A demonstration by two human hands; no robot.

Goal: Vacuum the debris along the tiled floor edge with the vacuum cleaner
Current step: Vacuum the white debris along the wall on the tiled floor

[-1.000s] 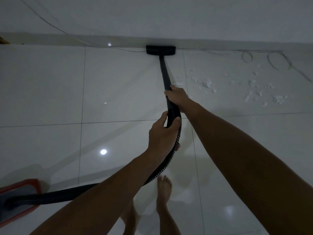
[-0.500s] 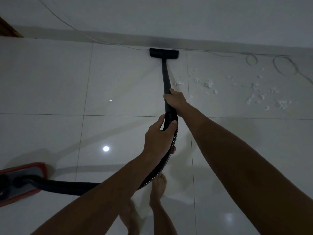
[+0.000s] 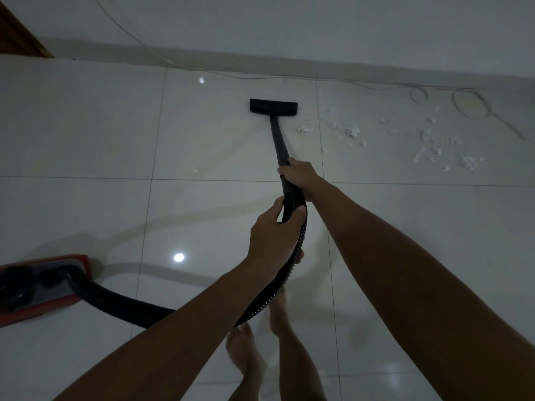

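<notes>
A black vacuum nozzle sits flat on the white tiled floor, a short way out from the wall's base. Its black wand runs back to my hands. My right hand grips the wand's lower end. My left hand grips the ribbed black hose just behind it. White fluffy debris lies scattered on the tiles to the right of the nozzle, with more debris farther right.
The red and black vacuum body sits on the floor at the left, its hose curving to my hands. A thin cable runs along the wall and loops at the right. A wooden edge shows top left. My bare feet stand below.
The nozzle has been pulled back from the wall's base toward me. The view has shifted, so the vacuum body shows more at the left. Both hands keep their grip.
</notes>
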